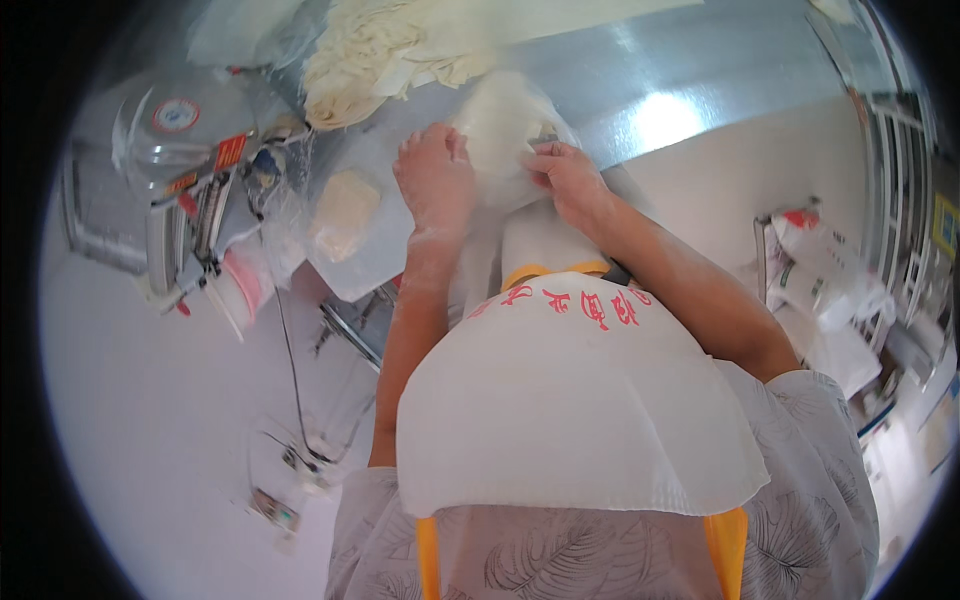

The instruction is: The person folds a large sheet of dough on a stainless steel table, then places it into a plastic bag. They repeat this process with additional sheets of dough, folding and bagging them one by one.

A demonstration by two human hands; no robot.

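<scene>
Between my hands at the table's edge is a thin clear plastic bag (501,124) with something pale in it, which looks like dough; blur hides its exact form. Powdered with flour, my left hand (436,176) has its fingers curled at the bag's left edge. My right hand (570,180) pinches the right edge between thumb and fingers. A block of pale dough (346,210) lies left of my left hand, on the steel work surface (349,277). Beyond the bag is a heap of loose, flat dough strips (397,56).
A metal machine (180,150) with warning labels stands at the left, beside crumpled clear plastic (281,217) and a pink container (244,274). A cable (292,375) hangs down the wall. On the right are a metal rack (892,195) and white sacks (814,255).
</scene>
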